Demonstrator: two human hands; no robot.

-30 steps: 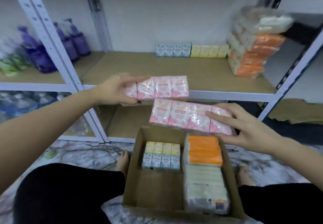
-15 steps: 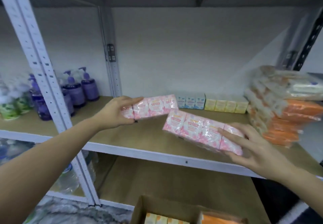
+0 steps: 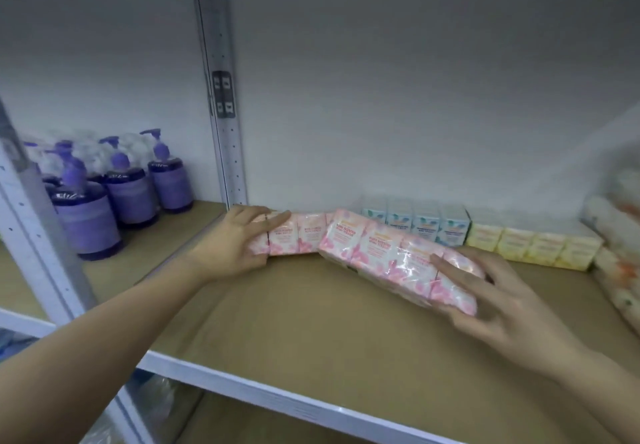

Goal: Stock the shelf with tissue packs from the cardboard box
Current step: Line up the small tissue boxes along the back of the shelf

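My left hand [image 3: 232,242] grips the left end of a pink tissue pack [image 3: 298,236] that sits against the back wall of the brown shelf [image 3: 311,319], beside the grey upright post. My right hand [image 3: 491,305] holds a second pink tissue pack [image 3: 391,253] by its right end; the pack lies slanted, its far end overlapping the first pack. Blue tissue packs [image 3: 420,224] and yellow tissue packs [image 3: 533,244] line the back wall to the right. The cardboard box is out of view.
Purple pump bottles [image 3: 128,187] stand in the bay to the left of the post [image 3: 225,125]. Wrapped tissue bundles [image 3: 620,236] are stacked at the right edge. The shelf's white front rail [image 3: 277,395] runs across below my arms.
Both hands have moved forward to the back of the shelf with the pink packs. The left pack now rests at the wall. The view has closed in, and the box has dropped out of sight.
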